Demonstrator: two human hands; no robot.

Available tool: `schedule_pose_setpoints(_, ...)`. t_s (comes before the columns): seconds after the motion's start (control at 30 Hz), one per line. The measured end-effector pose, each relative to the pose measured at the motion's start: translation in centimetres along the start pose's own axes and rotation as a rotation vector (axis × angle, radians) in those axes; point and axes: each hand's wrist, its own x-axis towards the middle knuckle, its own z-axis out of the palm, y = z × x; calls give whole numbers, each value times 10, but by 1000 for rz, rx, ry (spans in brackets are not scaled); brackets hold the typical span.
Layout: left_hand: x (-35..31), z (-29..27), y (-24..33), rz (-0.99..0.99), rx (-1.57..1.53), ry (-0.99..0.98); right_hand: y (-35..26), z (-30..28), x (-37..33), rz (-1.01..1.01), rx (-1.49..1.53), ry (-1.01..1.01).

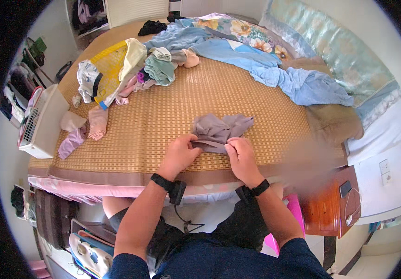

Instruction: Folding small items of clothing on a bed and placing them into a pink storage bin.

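A greyish-mauve piece of clothing (216, 128) lies crumpled on the woven mat (172, 111) of the bed, close to its front edge. My left hand (180, 156) pinches the near left corner between thumb and fingers. On the near right side, my right hand (242, 158) grips the same edge, so that a strip of cloth runs between the two hands. The far part of the garment spreads loosely in two lobes. Its exact kind cannot be made out. Both wrists wear black straps with small dark devices.
Left on the bed are a white basket (47, 121), folded pink cloth (98, 123) and a yellow basket (110, 63) draped with clothes. Blue garments (312, 86) stretch along the far right beside a brown pillow (333, 123). A wooden nightstand (323, 204) bearing a phone (345, 188) stands at the right.
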Motion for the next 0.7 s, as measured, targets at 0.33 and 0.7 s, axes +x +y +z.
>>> schedule_pose_setpoints(0.33, -23, -2, 9, 192, 151, 138, -26, -30, 5, 104, -6, -207)
schedule_pose_setpoints(0.7, -39, -86, 56, 136, -160, 160, -32, -35, 28, 235, 247, -99)
